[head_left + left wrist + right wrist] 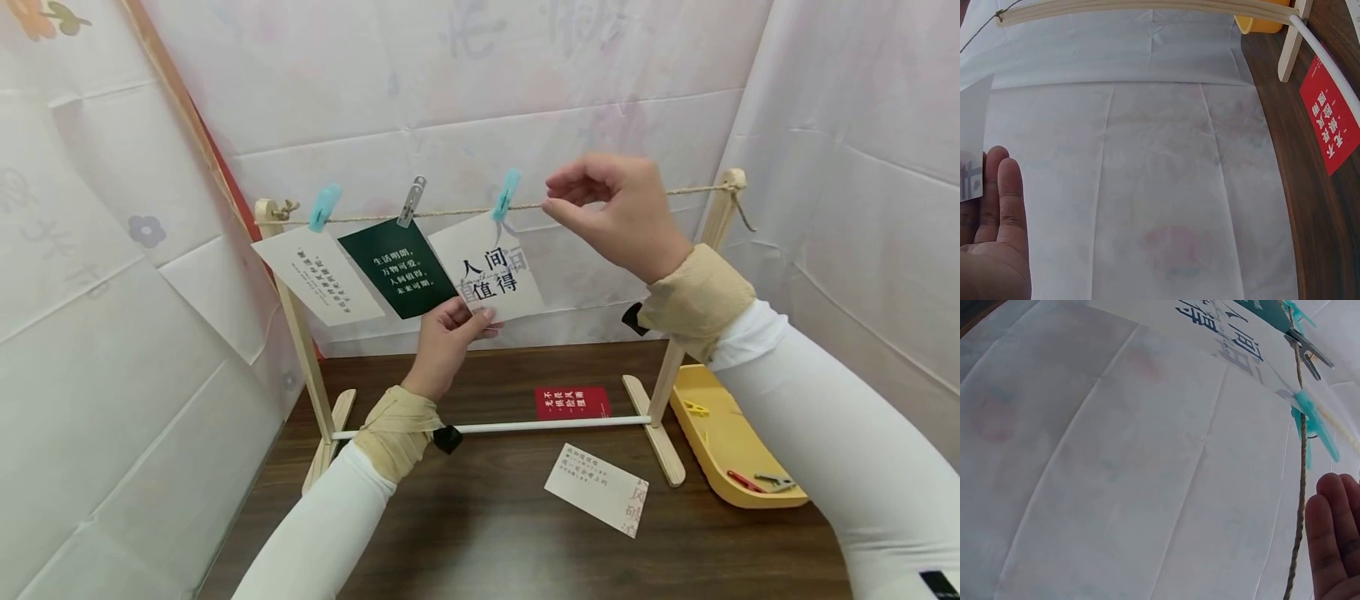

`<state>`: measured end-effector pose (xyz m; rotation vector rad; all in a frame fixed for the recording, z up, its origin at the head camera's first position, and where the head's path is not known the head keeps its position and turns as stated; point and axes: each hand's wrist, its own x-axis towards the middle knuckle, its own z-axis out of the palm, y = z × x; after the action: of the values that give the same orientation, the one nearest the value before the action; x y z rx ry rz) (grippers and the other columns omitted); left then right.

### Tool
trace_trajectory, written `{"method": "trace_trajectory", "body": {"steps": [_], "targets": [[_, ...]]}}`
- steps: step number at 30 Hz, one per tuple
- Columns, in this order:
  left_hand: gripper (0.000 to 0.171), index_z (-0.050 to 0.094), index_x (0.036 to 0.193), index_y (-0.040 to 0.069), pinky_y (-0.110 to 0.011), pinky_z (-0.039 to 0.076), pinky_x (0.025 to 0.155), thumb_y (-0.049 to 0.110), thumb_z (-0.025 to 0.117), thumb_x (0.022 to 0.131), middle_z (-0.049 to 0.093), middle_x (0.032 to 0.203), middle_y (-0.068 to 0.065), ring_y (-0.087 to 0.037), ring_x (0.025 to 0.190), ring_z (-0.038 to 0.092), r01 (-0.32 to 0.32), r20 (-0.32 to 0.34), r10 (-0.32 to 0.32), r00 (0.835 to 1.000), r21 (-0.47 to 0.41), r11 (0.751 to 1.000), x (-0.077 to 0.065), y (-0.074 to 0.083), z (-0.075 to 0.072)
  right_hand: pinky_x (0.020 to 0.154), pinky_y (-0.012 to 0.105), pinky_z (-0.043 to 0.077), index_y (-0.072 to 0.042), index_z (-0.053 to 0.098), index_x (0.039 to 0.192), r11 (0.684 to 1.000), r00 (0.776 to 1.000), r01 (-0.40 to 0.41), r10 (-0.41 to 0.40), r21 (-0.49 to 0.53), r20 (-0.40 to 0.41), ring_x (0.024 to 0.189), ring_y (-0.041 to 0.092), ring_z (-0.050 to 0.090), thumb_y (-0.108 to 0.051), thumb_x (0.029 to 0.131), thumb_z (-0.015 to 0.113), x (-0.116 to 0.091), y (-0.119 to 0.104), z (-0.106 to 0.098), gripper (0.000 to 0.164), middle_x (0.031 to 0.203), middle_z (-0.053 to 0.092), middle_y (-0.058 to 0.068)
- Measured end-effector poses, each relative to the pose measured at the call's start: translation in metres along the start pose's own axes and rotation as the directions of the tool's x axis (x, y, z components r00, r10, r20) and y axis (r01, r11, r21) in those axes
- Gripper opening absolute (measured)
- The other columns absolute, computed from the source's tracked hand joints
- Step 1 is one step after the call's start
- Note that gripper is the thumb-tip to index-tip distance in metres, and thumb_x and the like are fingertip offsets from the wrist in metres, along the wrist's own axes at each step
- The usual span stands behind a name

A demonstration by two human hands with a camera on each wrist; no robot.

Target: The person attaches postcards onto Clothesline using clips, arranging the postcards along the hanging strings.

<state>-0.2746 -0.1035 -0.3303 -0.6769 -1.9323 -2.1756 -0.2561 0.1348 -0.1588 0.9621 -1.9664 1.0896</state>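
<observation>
A white card (486,271) with dark blue lettering hangs from the rope (450,214) by a light blue clothespin (506,196). My left hand (450,337) pinches the card's lower edge, thumb in front and fingers behind. In the left wrist view, the fingers (1011,200) extend beneath the card's pale corner (972,137). To the right of that clothespin, my right hand (618,212) is raised by the rope with loosely bent fingers and nothing visible in them. The right wrist view has its fingertips (1329,487) just beside the rope, apart from the blue clothespin (1316,425).
A green card (399,267) hangs by a grey clothespin (412,202), a white card (318,275) by a blue one (325,207). Below lie a red card (573,402) and a cream card (597,490). A yellow tray (693,442) with several clothespins stands right of the wooden post (670,375).
</observation>
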Motion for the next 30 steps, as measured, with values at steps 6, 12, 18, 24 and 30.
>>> {"method": "trace_trajectory", "body": {"steps": [6,12,18,24,30], "targets": [[0.033,0.066,0.126,0.005,-0.051,0.053,0.091,0.020,0.070,0.097,0.071,0.112,-0.019,-0.031,0.095,0.071,0.060,0.015,-0.060,0.998,0.006,0.998,-0.004,-0.006,0.000,0.071,0.020,0.054,0.001,0.075,0.093,0.999,0.999,0.040,-0.041,0.030,0.027,0.074,0.009,0.067,-0.001,0.083,0.081,-0.014,0.007,-0.005,0.012,0.088,0.074,0.005],[0.028,0.067,0.118,0.001,-0.043,0.057,0.086,0.019,0.070,0.097,0.070,0.109,-0.024,-0.028,0.096,0.071,0.097,0.016,-0.098,0.995,0.031,0.995,-0.008,-0.012,0.002,0.069,0.019,0.053,-0.002,0.075,0.096,1.000,0.999,0.019,-0.019,-0.006,0.048,0.074,0.007,0.066,-0.003,0.082,0.082,-0.029,0.015,-0.010,0.015,0.089,0.074,0.003],[0.023,0.066,0.112,0.000,-0.043,0.057,0.086,0.017,0.069,0.097,0.072,0.106,-0.018,-0.034,0.097,0.070,0.144,0.017,-0.145,0.989,0.044,0.989,-0.012,-0.019,0.003,0.070,0.018,0.052,-0.003,0.075,0.098,0.999,0.997,-0.025,0.028,-0.045,0.073,0.075,0.007,0.066,-0.005,0.083,0.082,-0.044,0.026,-0.014,0.016,0.091,0.074,0.003],[0.025,0.067,0.113,0.001,-0.044,0.057,0.084,0.020,0.068,0.098,0.071,0.102,-0.018,-0.031,0.093,0.070,0.162,0.038,-0.166,0.985,0.082,0.983,-0.016,-0.030,0.001,0.070,0.018,0.052,-0.002,0.074,0.098,0.995,0.992,-0.084,0.088,-0.051,0.087,0.075,0.008,0.065,-0.005,0.084,0.081,-0.060,0.040,-0.018,0.015,0.091,0.074,0.002],[0.022,0.067,0.110,0.002,-0.042,0.058,0.082,0.020,0.068,0.098,0.071,0.100,-0.017,-0.030,0.092,0.070,0.148,0.050,-0.153,0.987,0.090,0.985,-0.021,-0.037,0.001,0.070,0.017,0.052,-0.002,0.074,0.097,0.992,0.990,-0.108,0.114,-0.069,0.086,0.076,0.007,0.065,-0.004,0.084,0.081,-0.075,0.054,-0.021,0.015,0.090,0.073,0.004]]}}
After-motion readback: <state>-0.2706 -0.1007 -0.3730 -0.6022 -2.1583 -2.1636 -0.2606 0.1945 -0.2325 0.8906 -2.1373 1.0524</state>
